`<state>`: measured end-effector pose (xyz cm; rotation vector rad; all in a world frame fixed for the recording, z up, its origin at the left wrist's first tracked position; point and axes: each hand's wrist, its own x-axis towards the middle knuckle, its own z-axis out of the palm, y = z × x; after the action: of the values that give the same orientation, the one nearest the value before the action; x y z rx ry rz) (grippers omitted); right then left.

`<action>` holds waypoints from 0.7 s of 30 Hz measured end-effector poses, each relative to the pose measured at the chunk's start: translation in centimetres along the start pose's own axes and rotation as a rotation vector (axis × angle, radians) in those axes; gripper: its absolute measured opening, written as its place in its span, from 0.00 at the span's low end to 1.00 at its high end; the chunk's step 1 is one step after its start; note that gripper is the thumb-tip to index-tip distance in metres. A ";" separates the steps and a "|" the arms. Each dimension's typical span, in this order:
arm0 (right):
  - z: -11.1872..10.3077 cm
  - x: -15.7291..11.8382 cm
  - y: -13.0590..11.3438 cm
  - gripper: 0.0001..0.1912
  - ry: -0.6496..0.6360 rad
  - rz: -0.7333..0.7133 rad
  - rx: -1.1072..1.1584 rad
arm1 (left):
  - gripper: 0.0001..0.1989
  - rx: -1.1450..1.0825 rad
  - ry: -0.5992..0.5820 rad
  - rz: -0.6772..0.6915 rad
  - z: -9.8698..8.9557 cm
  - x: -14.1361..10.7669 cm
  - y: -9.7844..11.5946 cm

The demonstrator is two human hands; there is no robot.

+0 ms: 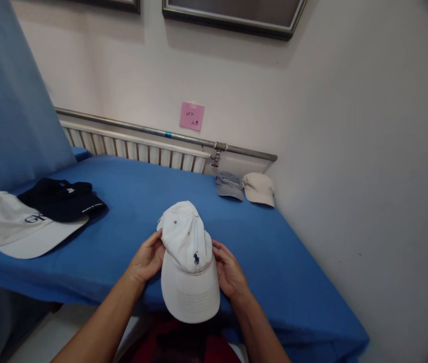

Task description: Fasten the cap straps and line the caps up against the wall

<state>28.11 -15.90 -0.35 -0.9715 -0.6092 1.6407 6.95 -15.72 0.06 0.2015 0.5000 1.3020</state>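
A white baseball cap (189, 257) with a small dark embroidered figure is between my two hands at the near edge of the blue-covered table (138, 191). Its brim points toward me and its crown faces up. My left hand (149, 257) grips the cap's left side, the fingertips partly hidden behind it. On the opposite side, my right hand (229, 269) holds the cap with curled fingers against its edge.
At the left lie a white cap with dark lettering (13, 227) and a navy cap (62, 199), overlapping. A grey cap (229, 185) and a beige cap (258, 188) sit by the right wall. Behind are a radiator (142, 153), a pipe (130, 126), a pink note (192, 116) and a blue curtain (9, 101).
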 end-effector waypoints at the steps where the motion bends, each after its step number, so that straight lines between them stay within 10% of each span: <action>1: -0.1 0.1 0.0 0.14 0.004 0.010 0.024 | 0.11 0.006 0.001 0.005 0.0 0.0 -0.1; 16: 0.8 -0.7 0.7 0.09 -0.188 0.242 0.138 | 0.09 -0.069 -0.112 0.070 -1.3 -1.6 -1.2; 21: 1.4 -1.2 1.2 0.10 -0.198 0.296 0.137 | 0.07 0.474 -0.211 0.110 -1.6 -3.0 -1.4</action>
<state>26.37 -17.23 -0.20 -0.8335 -0.4925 2.0314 6.87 -19.19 -1.22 0.7621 0.6165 1.2353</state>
